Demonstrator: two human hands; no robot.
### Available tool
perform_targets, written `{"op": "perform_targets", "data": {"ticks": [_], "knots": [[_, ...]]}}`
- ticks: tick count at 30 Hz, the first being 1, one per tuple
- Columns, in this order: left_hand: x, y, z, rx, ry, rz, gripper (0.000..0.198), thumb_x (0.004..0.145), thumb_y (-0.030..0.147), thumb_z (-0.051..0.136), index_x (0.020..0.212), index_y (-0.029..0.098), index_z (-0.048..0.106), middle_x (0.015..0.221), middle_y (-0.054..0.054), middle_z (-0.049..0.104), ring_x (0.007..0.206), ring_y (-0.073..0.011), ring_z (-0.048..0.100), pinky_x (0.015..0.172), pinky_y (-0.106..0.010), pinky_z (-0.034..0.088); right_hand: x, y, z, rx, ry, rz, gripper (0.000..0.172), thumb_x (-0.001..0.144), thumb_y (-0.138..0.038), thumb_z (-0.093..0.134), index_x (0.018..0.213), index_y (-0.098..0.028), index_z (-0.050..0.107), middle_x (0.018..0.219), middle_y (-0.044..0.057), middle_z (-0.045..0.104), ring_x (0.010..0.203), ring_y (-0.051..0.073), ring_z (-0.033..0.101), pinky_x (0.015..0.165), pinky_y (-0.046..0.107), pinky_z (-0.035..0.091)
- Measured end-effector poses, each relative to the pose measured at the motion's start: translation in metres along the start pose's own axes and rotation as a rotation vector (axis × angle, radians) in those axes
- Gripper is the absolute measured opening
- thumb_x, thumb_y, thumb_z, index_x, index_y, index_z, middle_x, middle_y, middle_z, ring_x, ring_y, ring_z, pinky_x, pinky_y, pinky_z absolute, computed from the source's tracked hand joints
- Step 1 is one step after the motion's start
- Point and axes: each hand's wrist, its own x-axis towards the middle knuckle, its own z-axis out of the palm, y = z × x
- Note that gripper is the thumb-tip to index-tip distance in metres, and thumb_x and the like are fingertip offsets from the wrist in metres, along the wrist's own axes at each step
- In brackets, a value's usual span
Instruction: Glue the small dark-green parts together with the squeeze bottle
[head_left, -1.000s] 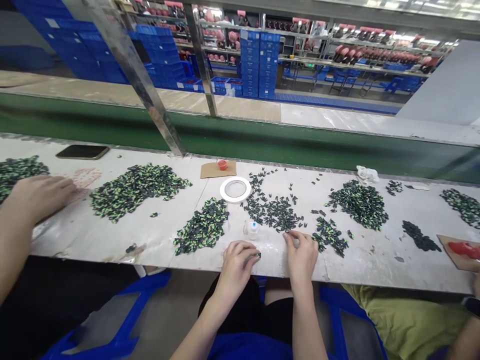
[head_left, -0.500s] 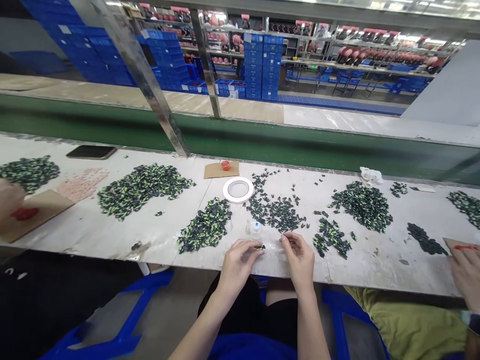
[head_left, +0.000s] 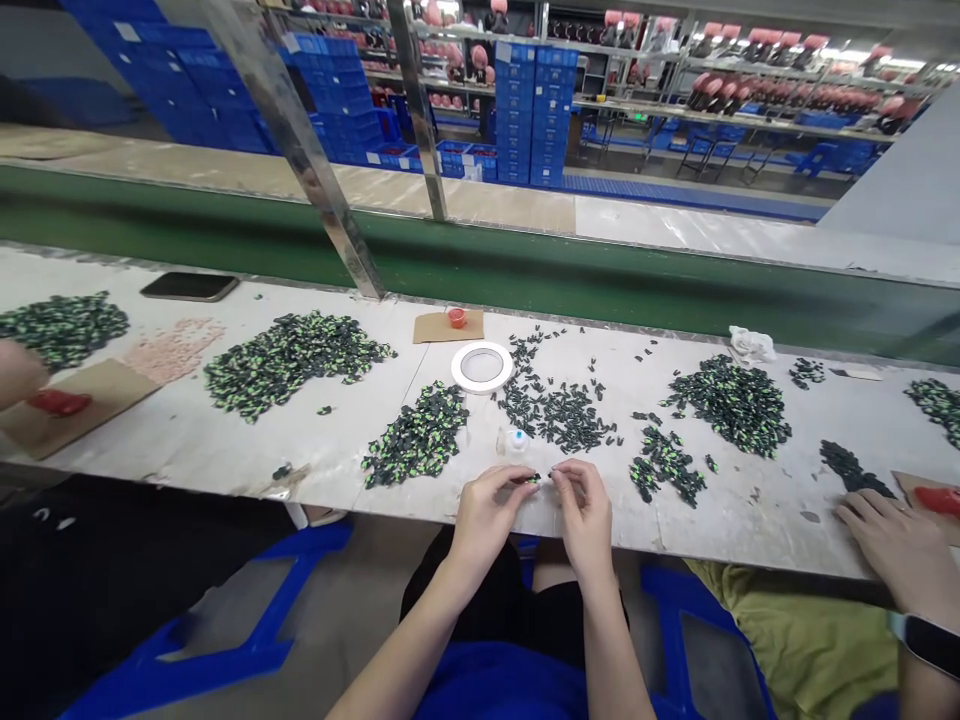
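The left hand (head_left: 486, 508) pinches a small black-and-green piece (head_left: 534, 479) between thumb and fingertips, above the near edge of the white table (head_left: 630, 530). Just beside it, the right hand (head_left: 588, 510) has thumb and forefinger pressed on what seems a tiny dark bit (head_left: 550, 474), too small to make out well. Behind the hands stands a little bottle (head_left: 517, 441), between a heap of black-and-green pieces (head_left: 416, 437) on the left and scattered dark bits (head_left: 571, 418). Farther back lie a tape roll (head_left: 484, 387) and a cardboard scrap (head_left: 430, 329) bearing a red cup (head_left: 457, 318). Blue crates (head_left: 514, 115) rise beyond.
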Motion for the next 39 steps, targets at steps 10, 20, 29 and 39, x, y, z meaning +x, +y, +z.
{"op": "perform_targets", "data": {"ticks": [10, 20, 29, 39], "knots": [[0.0, 0.009, 0.003, -0.117, -0.046, -0.06, 0.013, 0.075, 0.025, 0.065, 0.082, 0.017, 0.072, 0.084, -0.006, 0.071, 0.081, -0.0185, 0.066, 0.078, -0.03, 0.054, -0.006, 0.001, 0.011, 0.167, -0.033, 0.083, 0.029, 0.081, -0.044, 0.062, 0.082, -0.015, 0.064, 0.082, 0.008, 0.067, 0.08, 0.018, 0.065, 0.074, 0.031, 0.054], [-0.001, 0.018, 0.007, -0.267, -0.069, -0.204, 0.038, 0.072, 0.032, 0.068, 0.103, 0.01, 0.067, 0.081, -0.008, 0.07, 0.077, -0.0165, 0.067, 0.08, -0.029, 0.055, -0.009, -0.002, 0.008, 0.196, 0.049, -0.138, 0.016, 0.083, -0.03, 0.062, 0.077, -0.016, 0.062, 0.077, 0.006, 0.063, 0.077, 0.016, 0.063, 0.07, 0.029, 0.053], [0.0, 0.03, 0.002, -0.152, -0.168, -0.157, 0.034, 0.074, 0.028, 0.064, 0.104, 0.014, 0.061, 0.081, -0.006, 0.069, 0.079, -0.0155, 0.066, 0.08, -0.028, 0.053, -0.007, -0.005, -0.022, 0.004, -0.134, -0.215, 0.026, 0.083, -0.026, 0.061, 0.106, -0.017, 0.063, 0.093, 0.008, 0.068, 0.083, 0.018, 0.066, 0.079, 0.034, 0.056], [0.001, 0.035, -0.004, 0.016, -0.215, -0.092, 0.032, 0.077, 0.025, 0.06, 0.108, 0.017, 0.058, 0.088, -0.005, 0.07, 0.086, -0.0179, 0.067, 0.079, -0.027, 0.052, 0.004, -0.017, -0.032, -0.178, -0.264, -0.365, 0.018, 0.085, -0.029, 0.057, 0.099, -0.018, 0.06, 0.089, 0.007, 0.066, 0.079, 0.017, 0.066, 0.073, 0.029, 0.056]]}}
